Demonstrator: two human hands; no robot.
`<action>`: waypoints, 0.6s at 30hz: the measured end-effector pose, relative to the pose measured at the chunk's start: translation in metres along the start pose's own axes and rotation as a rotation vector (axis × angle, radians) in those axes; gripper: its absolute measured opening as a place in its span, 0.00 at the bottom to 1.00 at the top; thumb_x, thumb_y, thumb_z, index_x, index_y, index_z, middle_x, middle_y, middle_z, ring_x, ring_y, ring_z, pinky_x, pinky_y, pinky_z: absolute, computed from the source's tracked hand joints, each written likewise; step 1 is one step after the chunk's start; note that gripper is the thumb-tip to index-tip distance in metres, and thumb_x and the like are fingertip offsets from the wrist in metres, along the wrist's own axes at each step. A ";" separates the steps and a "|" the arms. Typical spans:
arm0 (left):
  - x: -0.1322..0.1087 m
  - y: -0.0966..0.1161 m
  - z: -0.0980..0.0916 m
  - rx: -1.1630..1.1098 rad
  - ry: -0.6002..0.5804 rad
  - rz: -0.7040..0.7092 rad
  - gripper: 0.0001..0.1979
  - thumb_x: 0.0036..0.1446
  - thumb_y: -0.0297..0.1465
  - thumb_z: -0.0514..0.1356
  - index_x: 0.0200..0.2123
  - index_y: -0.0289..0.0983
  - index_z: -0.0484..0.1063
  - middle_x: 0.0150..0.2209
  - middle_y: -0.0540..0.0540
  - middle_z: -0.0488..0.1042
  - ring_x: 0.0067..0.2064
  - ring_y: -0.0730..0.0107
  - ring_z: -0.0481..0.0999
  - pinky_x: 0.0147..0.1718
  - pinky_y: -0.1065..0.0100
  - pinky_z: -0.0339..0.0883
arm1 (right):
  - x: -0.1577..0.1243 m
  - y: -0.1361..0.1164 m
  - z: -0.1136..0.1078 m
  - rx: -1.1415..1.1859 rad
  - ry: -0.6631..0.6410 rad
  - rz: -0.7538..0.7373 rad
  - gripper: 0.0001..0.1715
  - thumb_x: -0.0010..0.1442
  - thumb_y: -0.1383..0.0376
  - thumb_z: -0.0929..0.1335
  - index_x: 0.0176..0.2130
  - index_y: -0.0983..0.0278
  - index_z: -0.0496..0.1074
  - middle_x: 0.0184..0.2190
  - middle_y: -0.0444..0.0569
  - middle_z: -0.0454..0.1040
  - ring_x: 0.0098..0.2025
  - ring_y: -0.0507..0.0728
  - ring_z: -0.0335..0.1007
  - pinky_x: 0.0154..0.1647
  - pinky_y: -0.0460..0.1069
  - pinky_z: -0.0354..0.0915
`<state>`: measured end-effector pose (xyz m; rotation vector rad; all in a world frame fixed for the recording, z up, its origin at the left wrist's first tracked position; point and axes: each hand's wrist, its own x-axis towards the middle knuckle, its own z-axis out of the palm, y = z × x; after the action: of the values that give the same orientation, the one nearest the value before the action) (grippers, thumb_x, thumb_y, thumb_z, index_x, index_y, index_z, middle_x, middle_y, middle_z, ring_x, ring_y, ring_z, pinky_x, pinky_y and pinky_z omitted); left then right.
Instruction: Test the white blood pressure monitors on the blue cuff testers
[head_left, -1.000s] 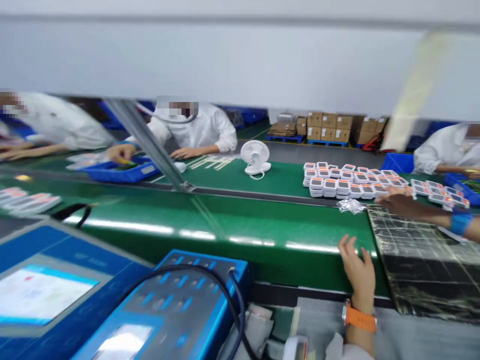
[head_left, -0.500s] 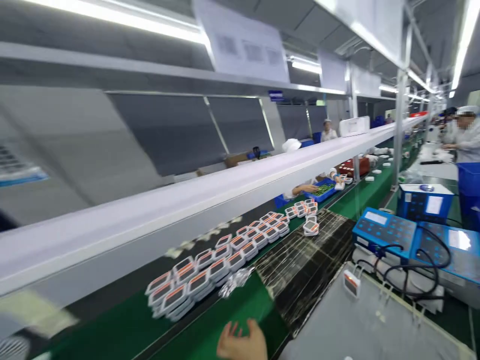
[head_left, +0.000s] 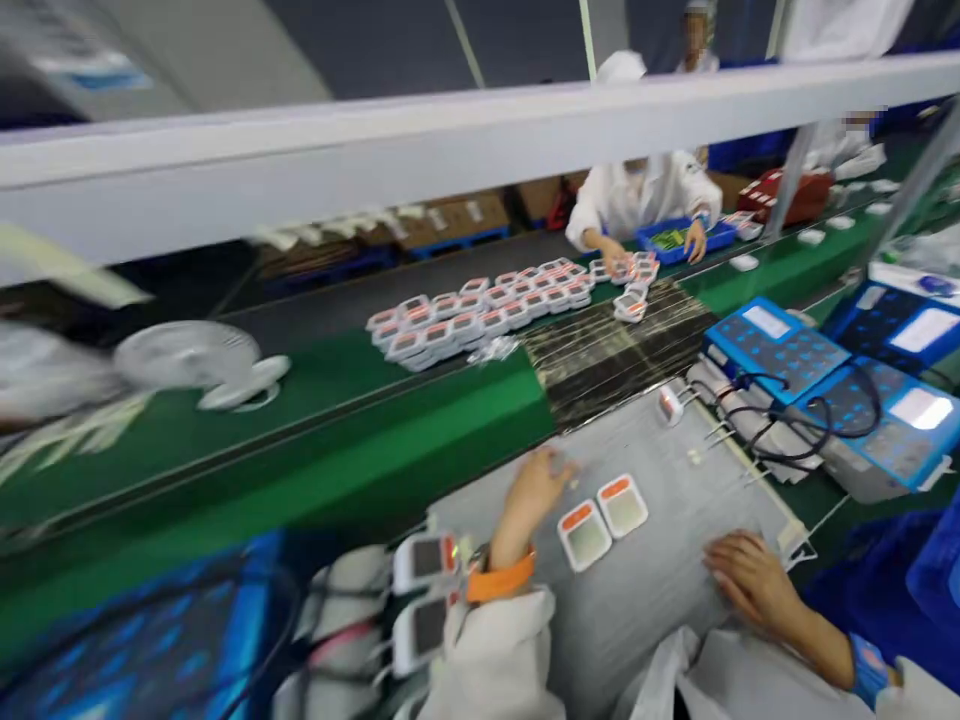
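Note:
My left hand (head_left: 534,498), with an orange band at the wrist, reaches over the grey mat (head_left: 667,500) near its far edge. Its fingers look slightly apart, though blurred, and I see nothing in them. Just to its right lie two white-framed devices, the nearer device (head_left: 585,537) and another device (head_left: 622,506), each with an orange strip and a pale screen. My right hand (head_left: 754,580) rests flat and open on the right part of the mat, holding nothing. Left of my left forearm, two more devices with dark screens, one device (head_left: 424,562) above the other, sit on prongs.
Rows of stacked devices (head_left: 480,312) stand across the green belt (head_left: 450,410). Blue instrument boxes (head_left: 776,350) with black cables are at right; another blue box (head_left: 142,640) is at lower left. A co-worker (head_left: 645,195) handles devices beside a blue tray (head_left: 720,236). A shelf beam (head_left: 450,150) crosses above.
The view has tilted down, bringing the mat, its two devices and both my hands into sight. One hand was seen over the belt before; my left hand is now over the mat.

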<state>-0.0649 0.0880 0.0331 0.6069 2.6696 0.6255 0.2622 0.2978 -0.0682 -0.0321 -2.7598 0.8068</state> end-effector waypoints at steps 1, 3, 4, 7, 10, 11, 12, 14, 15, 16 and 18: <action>-0.017 0.004 0.013 0.059 -0.079 -0.023 0.23 0.58 0.45 0.59 0.49 0.34 0.71 0.52 0.34 0.74 0.53 0.49 0.73 0.54 0.56 0.66 | 0.012 0.002 0.001 0.026 0.005 0.034 0.22 0.67 0.63 0.62 0.54 0.47 0.76 0.48 0.49 0.82 0.50 0.64 0.79 0.57 0.68 0.71; -0.048 0.016 0.039 0.151 -0.126 -0.060 0.29 0.56 0.49 0.62 0.53 0.34 0.70 0.55 0.32 0.73 0.57 0.44 0.70 0.54 0.54 0.64 | 0.048 0.005 0.003 0.092 -0.008 0.075 0.20 0.68 0.63 0.62 0.54 0.53 0.77 0.52 0.53 0.80 0.53 0.65 0.77 0.58 0.67 0.70; -0.060 0.023 0.050 0.183 -0.100 -0.087 0.32 0.56 0.51 0.63 0.55 0.33 0.69 0.56 0.31 0.72 0.58 0.42 0.69 0.54 0.52 0.63 | 0.072 0.006 0.006 0.130 -0.028 0.093 0.21 0.67 0.62 0.62 0.55 0.56 0.76 0.55 0.54 0.77 0.56 0.65 0.74 0.59 0.67 0.69; -0.078 0.039 0.075 0.227 0.042 -0.138 0.37 0.56 0.54 0.63 0.57 0.32 0.69 0.57 0.29 0.70 0.60 0.40 0.66 0.58 0.45 0.58 | 0.151 0.001 0.021 0.257 -0.186 0.157 0.24 0.66 0.64 0.62 0.58 0.63 0.74 0.58 0.58 0.74 0.59 0.63 0.72 0.62 0.61 0.67; -0.079 0.046 0.089 0.247 0.144 -0.083 0.34 0.56 0.54 0.63 0.54 0.31 0.71 0.55 0.30 0.72 0.60 0.43 0.66 0.63 0.40 0.49 | 0.215 -0.015 0.034 0.256 -0.446 0.260 0.22 0.65 0.63 0.65 0.55 0.68 0.77 0.55 0.62 0.76 0.56 0.64 0.73 0.60 0.57 0.66; -0.078 0.046 0.093 0.262 0.174 -0.056 0.33 0.56 0.53 0.63 0.53 0.31 0.71 0.53 0.30 0.73 0.59 0.43 0.67 0.64 0.40 0.47 | 0.227 -0.021 0.034 0.247 -0.496 0.278 0.20 0.64 0.64 0.67 0.51 0.70 0.79 0.52 0.62 0.78 0.54 0.64 0.74 0.56 0.54 0.68; -0.077 0.047 0.098 0.283 0.203 -0.035 0.33 0.56 0.53 0.63 0.52 0.31 0.72 0.52 0.30 0.74 0.57 0.43 0.69 0.63 0.40 0.47 | 0.236 -0.027 0.033 0.238 -0.521 0.292 0.17 0.61 0.65 0.69 0.47 0.70 0.81 0.48 0.61 0.80 0.50 0.63 0.76 0.52 0.52 0.69; -0.074 0.046 0.106 0.329 0.254 -0.009 0.31 0.55 0.52 0.62 0.50 0.31 0.74 0.49 0.31 0.76 0.55 0.42 0.71 0.61 0.40 0.51 | 0.242 -0.037 0.028 0.226 -0.532 0.339 0.11 0.55 0.66 0.73 0.38 0.69 0.83 0.36 0.55 0.82 0.38 0.59 0.77 0.39 0.48 0.69; -0.071 0.045 0.111 0.357 0.286 -0.010 0.30 0.54 0.52 0.61 0.49 0.32 0.75 0.47 0.31 0.77 0.53 0.41 0.72 0.59 0.40 0.53 | 0.242 -0.040 0.027 0.228 -0.524 0.365 0.08 0.53 0.66 0.74 0.34 0.67 0.83 0.30 0.50 0.82 0.32 0.57 0.76 0.33 0.46 0.67; -0.067 0.043 0.115 0.386 0.323 -0.004 0.29 0.54 0.51 0.60 0.47 0.33 0.76 0.44 0.33 0.78 0.51 0.40 0.73 0.58 0.40 0.55 | 0.241 -0.040 0.029 0.231 -0.505 0.397 0.04 0.50 0.66 0.75 0.30 0.65 0.82 0.24 0.45 0.79 0.28 0.55 0.73 0.29 0.44 0.64; -0.056 0.040 0.122 0.403 0.395 0.038 0.25 0.52 0.49 0.58 0.41 0.35 0.78 0.37 0.35 0.78 0.47 0.37 0.75 0.52 0.42 0.61 | 0.239 -0.032 0.038 0.273 -0.421 0.426 0.03 0.48 0.65 0.76 0.24 0.60 0.80 0.17 0.37 0.73 0.24 0.51 0.69 0.26 0.42 0.61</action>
<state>0.0457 0.1361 -0.0391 0.6986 3.1981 0.2278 0.0238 0.2736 -0.0234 -0.4593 -3.0430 1.4416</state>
